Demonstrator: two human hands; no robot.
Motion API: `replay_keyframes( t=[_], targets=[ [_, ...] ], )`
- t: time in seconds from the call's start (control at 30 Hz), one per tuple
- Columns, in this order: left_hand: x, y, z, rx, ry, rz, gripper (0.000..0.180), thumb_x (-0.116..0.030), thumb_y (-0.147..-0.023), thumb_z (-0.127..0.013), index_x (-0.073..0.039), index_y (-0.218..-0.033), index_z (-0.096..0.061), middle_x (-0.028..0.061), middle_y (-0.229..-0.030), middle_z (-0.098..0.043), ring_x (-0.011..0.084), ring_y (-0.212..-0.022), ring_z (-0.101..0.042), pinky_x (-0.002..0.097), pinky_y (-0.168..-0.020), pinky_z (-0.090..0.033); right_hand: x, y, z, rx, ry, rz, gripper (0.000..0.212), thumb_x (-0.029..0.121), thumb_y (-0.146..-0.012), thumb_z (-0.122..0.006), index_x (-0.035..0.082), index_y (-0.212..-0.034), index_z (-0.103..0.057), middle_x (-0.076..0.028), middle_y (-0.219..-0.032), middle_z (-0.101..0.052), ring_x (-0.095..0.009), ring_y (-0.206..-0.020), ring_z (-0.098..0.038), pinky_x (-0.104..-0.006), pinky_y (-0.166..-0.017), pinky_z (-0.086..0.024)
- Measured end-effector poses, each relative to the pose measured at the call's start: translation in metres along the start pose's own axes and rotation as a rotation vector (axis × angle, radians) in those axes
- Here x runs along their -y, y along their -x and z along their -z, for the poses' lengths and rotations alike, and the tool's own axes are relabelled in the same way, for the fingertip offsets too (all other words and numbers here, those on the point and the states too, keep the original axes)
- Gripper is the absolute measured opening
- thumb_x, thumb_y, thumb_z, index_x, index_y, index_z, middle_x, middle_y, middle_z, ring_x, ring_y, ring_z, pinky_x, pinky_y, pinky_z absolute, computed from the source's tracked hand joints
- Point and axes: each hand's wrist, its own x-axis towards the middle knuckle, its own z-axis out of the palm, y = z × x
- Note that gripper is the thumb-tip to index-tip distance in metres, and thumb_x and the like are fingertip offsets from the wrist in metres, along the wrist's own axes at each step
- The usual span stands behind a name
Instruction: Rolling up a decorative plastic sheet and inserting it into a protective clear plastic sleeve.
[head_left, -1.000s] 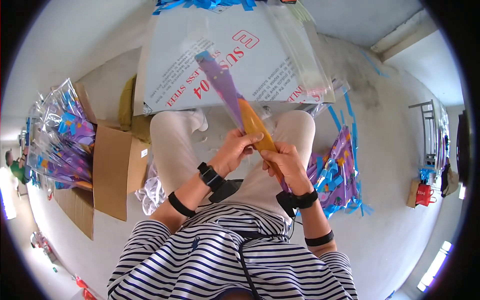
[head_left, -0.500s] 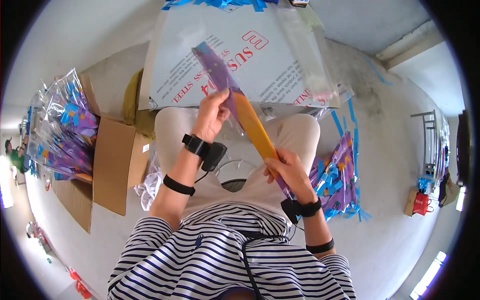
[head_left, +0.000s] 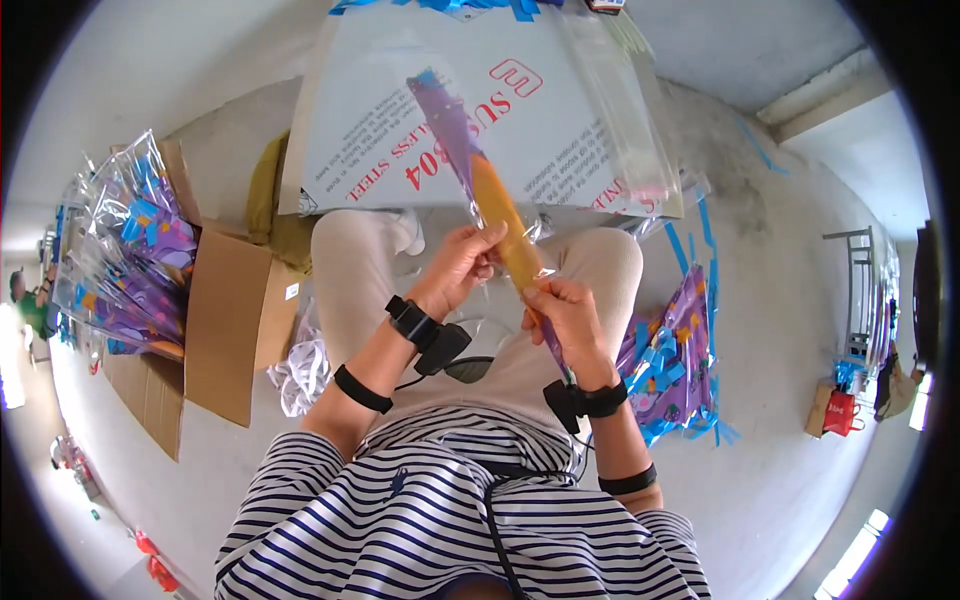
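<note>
A long, narrow purple and orange folded piece in clear plastic wrap (head_left: 498, 197) slants up from my lap over the worktable's edge. My left hand (head_left: 462, 265) pinches its side near the middle, thumb on the orange part. Lower down, my right hand (head_left: 568, 315) grips it with the thumb on top, close to my left hand. The far end, with a bit of blue at the tip, hangs above the worktable (head_left: 370, 130) covered in printed film. Loose clear wrap sticks out beside the fingers.
A cardboard box (head_left: 225, 330) at left holds several wrapped purple pieces (head_left: 150, 250). White tangled straps (head_left: 300, 375) lie beside it. At right stand purple pieces with blue strips (head_left: 675, 350). Clear plastic bags (head_left: 620, 110) lie along the table's right side.
My left hand has slid down the wrapped piece toward my right hand. My right hand has risen slightly, and the piece stands a little steeper.
</note>
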Motion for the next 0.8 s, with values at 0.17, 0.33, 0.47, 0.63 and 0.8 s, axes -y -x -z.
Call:
replay_keyframes(
  t=[0.17,0.33,0.47,0.63,0.8],
  targets=[
    [-0.008,-0.018,0.018,-0.071,0.075,-0.054,0.019,-0.017,-0.089,-0.079,-0.01,-0.082,-0.063,-0.0052,-0.071,-0.055,0.0033,-0.053,-0.039,0.0207,-0.048,-0.029,-0.001,0.007,-0.007,0.067,0.082,-0.011,0.022,0.019,-0.099,-0.062,-0.003,-0.099,-0.065,-0.009,-0.075,-0.068,-0.013,-0.059,-0.063,-0.0252,-0.054,-0.049],
    [-0.028,-0.021,0.032,-0.158,0.153,-0.188,0.02,-0.018,-0.088,-0.08,-0.009,-0.084,-0.062,-0.0047,-0.07,-0.055,0.0027,-0.053,-0.039,0.0199,-0.046,-0.028,-0.015,0.051,0.03,0.087,0.226,-0.037,0.017,0.013,-0.097,-0.059,-0.002,-0.1,-0.065,-0.008,-0.076,-0.068,-0.012,-0.06,-0.062,-0.0246,-0.054,-0.046],
    [-0.019,-0.023,0.032,-0.11,0.104,-0.108,0.015,-0.018,-0.093,-0.076,-0.007,-0.092,-0.066,-0.0006,-0.082,-0.066,0.0015,-0.055,-0.043,0.0185,-0.047,-0.03,-0.015,0.058,0.023,-0.044,0.076,-0.108,0.017,0.011,-0.097,-0.057,-0.003,-0.094,-0.067,-0.004,-0.067,-0.061,-0.008,-0.052,-0.05,-0.0195,-0.047,-0.032],
    [0.008,-0.003,0.004,0.138,0.028,0.002,0.022,-0.023,-0.096,-0.073,-0.003,-0.104,-0.073,0.0001,-0.084,-0.068,0.001,-0.057,-0.041,0.0186,-0.049,-0.03,-0.012,0.0,0.0,-0.067,-0.001,0.102,0.018,0.012,-0.096,-0.06,-0.003,-0.092,-0.068,-0.004,-0.062,-0.059,-0.006,-0.046,-0.044,-0.02,-0.043,-0.028],
    [-0.012,-0.017,0.026,0.02,0.054,-0.05,0.024,-0.024,-0.094,-0.075,-0.002,-0.103,-0.074,-0.0042,-0.083,-0.065,0.0016,-0.059,-0.041,0.0196,-0.05,-0.027,-0.013,-0.002,-0.009,-0.096,0.032,0.057,0.015,0.012,-0.094,-0.065,-0.002,-0.089,-0.069,-0.005,-0.062,-0.061,-0.006,-0.045,-0.045,-0.0205,-0.043,-0.03]
  ],
)
